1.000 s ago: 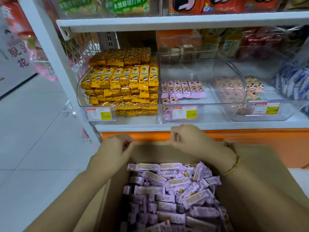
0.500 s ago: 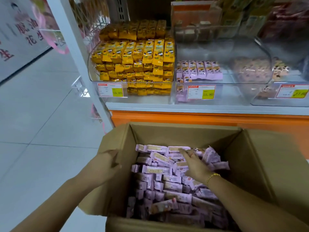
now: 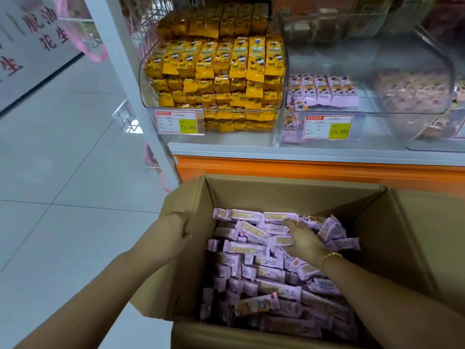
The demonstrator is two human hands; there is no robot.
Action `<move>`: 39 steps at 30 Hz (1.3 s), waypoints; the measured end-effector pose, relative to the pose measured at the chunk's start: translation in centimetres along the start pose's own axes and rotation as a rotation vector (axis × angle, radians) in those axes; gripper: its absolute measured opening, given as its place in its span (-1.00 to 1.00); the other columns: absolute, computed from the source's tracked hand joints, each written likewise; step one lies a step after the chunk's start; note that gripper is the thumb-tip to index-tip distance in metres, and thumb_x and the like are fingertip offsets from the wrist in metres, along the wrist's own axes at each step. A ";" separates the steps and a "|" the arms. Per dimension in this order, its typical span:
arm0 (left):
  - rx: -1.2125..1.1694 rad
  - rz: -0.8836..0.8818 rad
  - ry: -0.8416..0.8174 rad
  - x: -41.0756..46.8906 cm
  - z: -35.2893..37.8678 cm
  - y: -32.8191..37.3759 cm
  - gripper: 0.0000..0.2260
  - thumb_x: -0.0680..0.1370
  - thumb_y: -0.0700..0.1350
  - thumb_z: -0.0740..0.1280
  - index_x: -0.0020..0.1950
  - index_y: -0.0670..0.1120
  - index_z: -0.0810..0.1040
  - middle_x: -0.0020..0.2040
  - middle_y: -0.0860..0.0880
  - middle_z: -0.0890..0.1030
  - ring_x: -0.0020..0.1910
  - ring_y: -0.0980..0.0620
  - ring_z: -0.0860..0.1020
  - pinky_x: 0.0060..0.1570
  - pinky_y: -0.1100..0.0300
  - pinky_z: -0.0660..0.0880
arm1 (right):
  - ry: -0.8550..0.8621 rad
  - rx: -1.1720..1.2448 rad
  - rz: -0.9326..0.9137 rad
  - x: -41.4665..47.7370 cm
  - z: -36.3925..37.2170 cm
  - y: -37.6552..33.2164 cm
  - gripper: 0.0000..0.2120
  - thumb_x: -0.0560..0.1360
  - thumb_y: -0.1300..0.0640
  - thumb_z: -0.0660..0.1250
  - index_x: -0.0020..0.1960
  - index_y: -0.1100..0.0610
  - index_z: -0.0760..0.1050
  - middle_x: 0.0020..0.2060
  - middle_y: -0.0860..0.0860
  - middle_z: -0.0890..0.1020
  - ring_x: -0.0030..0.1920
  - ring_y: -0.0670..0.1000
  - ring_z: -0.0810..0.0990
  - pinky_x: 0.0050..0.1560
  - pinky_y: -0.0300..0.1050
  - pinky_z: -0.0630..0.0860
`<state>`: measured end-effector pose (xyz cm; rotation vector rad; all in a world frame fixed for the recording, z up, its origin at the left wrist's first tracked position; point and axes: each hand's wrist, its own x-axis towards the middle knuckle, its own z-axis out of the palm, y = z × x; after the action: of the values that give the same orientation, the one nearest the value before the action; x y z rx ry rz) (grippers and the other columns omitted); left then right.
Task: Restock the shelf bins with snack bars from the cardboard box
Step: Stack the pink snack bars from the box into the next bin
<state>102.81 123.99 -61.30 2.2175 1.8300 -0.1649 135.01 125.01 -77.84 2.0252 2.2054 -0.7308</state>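
Note:
An open cardboard box (image 3: 289,192) stands on the floor below the shelf, filled with several purple-wrapped snack bars (image 3: 266,273). My right hand (image 3: 303,241), with a gold bracelet, is inside the box on top of the pile; its fingers and thumb close around a few bars. My left hand (image 3: 173,230) presses flat against the box's left flap and holds it outward. On the shelf above, the clear middle bin (image 3: 324,59) holds only a short row of matching purple bars (image 3: 323,93) at its bottom.
A clear bin packed with yellow snack packs (image 3: 216,71) stands left of the middle bin, another clear bin (image 3: 415,94) to its right. Price tags (image 3: 176,122) hang on the bin fronts. An orange shelf base (image 3: 314,170) is behind the box; grey tiled floor (image 3: 63,172) lies left.
Both hands left the far flap. My left hand pushed the left flap outward, and my right hand went down into the box and closed onto the bars. The view tilted downward.

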 end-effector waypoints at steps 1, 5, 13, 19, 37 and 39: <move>-0.002 0.004 0.002 0.0 -0.1 0.1 -0.69 0.57 -0.03 0.26 0.28 -0.12 0.42 0.12 -0.09 0.55 0.09 -0.03 0.53 -0.03 0.26 0.38 | -0.009 0.009 0.005 0.1 -0.2 -0.1 -0.32 0.42 -0.01 0.46 0.43 0.01 0.22 0.27 0.07 0.48 0.25 0.09 0.46 0.18 -0.05 0.44; -0.029 -0.016 -0.026 0.3 -0.2 0.2 -0.74 0.55 0.01 0.29 0.16 -0.11 0.48 0.02 -0.09 0.57 -0.04 -0.01 0.53 -0.12 0.23 0.41 | -0.088 0.037 0.015 0.4 -2.1 -0.8 -0.33 0.40 0.03 0.46 0.44 0.03 0.27 0.24 0.05 0.50 0.04 0.03 0.56 -0.05 -0.15 0.47; -0.039 0.186 0.033 0.5 -2.0 4.5 -0.68 0.49 0.04 0.33 0.16 -0.09 0.55 0.06 -0.06 0.63 0.04 -0.03 0.56 0.01 0.12 0.45 | -0.226 0.350 -0.075 -3.1 -9.8 -1.2 -0.44 0.32 0.04 0.56 0.25 -0.01 0.43 -0.20 -0.12 0.49 -0.35 -0.21 0.42 -0.29 -0.40 0.35; -0.381 0.317 -0.227 0.1 -3.2 9.7 -0.62 0.45 -0.03 0.46 0.25 -0.05 0.54 0.13 0.05 0.62 0.06 0.20 0.54 -0.02 0.34 0.39 | -0.402 0.552 -0.280 -7.8 -16.0 -3.3 -0.48 0.33 0.01 0.57 0.23 -0.05 0.48 -0.27 -0.09 0.66 -0.28 0.02 0.63 -0.25 -0.11 0.55; -1.758 -0.018 -0.714 -0.9 -7.4 17.5 -0.66 0.47 -0.18 0.27 0.19 -0.32 0.50 0.16 -0.32 0.57 0.06 -0.18 0.61 0.12 -0.01 0.50 | 0.824 0.644 -0.491 -14.9 -21.5 -2.8 -0.59 0.32 0.33 0.42 0.00 -0.15 0.58 -0.02 -0.09 0.45 -0.02 -0.15 0.48 0.02 -0.43 0.36; -1.893 -0.006 -0.697 -0.9 -7.6 18.3 -0.69 0.46 -0.20 0.27 0.13 -0.34 0.54 0.13 -0.32 0.58 0.02 -0.19 0.63 0.09 -0.03 0.52 | 0.871 0.676 -0.489 -15.4 -20.9 -3.1 -0.45 0.31 0.46 0.37 0.02 -0.16 0.57 0.00 -0.12 0.45 -0.01 -0.12 0.50 0.03 -0.38 0.41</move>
<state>119.88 122.03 -51.45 0.5984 0.7230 0.5175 139.72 118.58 -52.95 2.4308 3.4081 -0.8066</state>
